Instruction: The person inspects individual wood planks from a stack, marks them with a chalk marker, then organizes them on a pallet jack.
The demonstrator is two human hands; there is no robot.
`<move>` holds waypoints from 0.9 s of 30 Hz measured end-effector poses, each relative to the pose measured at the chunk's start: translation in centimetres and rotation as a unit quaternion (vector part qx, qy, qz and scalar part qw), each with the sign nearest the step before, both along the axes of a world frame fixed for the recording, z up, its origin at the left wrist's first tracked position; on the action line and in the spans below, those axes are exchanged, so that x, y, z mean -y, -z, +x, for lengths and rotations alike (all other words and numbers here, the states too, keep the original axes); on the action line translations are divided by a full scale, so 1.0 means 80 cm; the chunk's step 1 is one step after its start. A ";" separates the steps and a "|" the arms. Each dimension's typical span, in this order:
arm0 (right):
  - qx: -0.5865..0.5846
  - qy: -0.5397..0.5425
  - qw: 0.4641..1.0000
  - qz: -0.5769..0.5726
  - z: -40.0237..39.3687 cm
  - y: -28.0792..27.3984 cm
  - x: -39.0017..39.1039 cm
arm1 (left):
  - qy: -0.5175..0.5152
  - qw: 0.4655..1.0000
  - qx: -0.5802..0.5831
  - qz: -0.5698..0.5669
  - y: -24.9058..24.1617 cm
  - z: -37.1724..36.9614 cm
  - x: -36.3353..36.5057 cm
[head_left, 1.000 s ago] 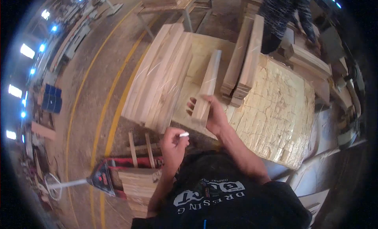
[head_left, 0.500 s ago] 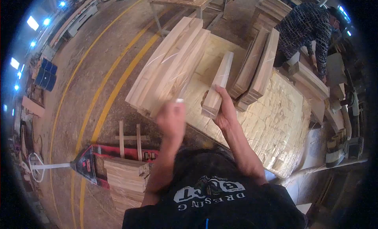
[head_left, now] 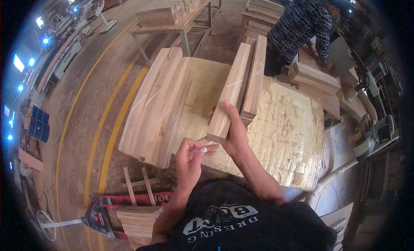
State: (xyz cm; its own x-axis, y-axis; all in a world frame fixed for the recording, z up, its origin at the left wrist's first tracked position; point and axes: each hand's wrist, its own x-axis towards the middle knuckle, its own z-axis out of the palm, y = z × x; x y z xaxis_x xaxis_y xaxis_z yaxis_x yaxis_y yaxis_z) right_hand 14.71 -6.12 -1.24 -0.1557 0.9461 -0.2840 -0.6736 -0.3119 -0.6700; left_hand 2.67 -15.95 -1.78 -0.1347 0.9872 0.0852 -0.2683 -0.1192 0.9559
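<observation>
My right hand (head_left: pixel 236 132) grips the near end of a long wooden board (head_left: pixel 230 95), thumb on top, fingers underneath. A pale diagonal line crosses the board's upper face. Just left of that end is my left hand (head_left: pixel 189 160), fingers pinched round a short white piece of chalk (head_left: pixel 203 150). Left of the held board lies a stack of boards (head_left: pixel 151 104), also crossed by pale lines. More upright-edged boards (head_left: pixel 255 78) stand close along its right side. Under them is a table-like surface covered in yellowish, wrinkled sheeting (head_left: pixel 289 139).
A red and black pallet truck (head_left: pixel 101 216) carries wooden pieces (head_left: pixel 138 223) at lower left. Behind stands a metal-legged table (head_left: pixel 183 29) with stacked timber (head_left: pixel 166 11). At upper right a person in a patterned top (head_left: pixel 299 29) bends over a wooden block (head_left: pixel 315 76).
The view has shifted. The board in my right hand now lies close against the right-hand boards. My left hand has come nearer to the board's near end with the chalk.
</observation>
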 end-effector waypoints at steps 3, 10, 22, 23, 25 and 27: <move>-0.021 -0.013 0.999 0.040 0.015 0.005 -0.025 | 0.006 0.998 -0.058 0.012 -0.003 0.011 -0.034; -0.019 -0.103 0.993 0.054 0.072 0.066 0.052 | 0.094 0.977 -0.187 0.052 0.009 0.027 -0.130; 0.180 -0.018 0.983 -0.025 0.247 0.177 -0.065 | 0.071 0.966 -0.024 -0.246 0.146 0.001 -0.326; 0.168 -0.039 0.985 -0.024 0.248 0.175 -0.087 | 0.061 0.966 -0.027 -0.249 0.138 0.011 -0.331; 0.150 -0.068 0.986 -0.027 0.238 0.173 -0.129 | 0.065 0.958 -0.077 -0.268 0.131 0.034 -0.344; 0.142 -0.074 0.986 -0.050 0.227 0.173 -0.167 | 0.087 0.953 -0.080 -0.281 0.156 0.039 -0.379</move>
State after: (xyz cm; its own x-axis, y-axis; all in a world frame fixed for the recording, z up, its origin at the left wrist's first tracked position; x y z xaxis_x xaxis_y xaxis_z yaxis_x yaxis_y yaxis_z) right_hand 32.90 7.24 -15.09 -0.1911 0.8838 -0.4271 -0.4050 -0.4674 -0.7858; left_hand 5.79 14.39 -14.28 0.0050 0.8896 -0.4567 -0.0833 0.4555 0.8863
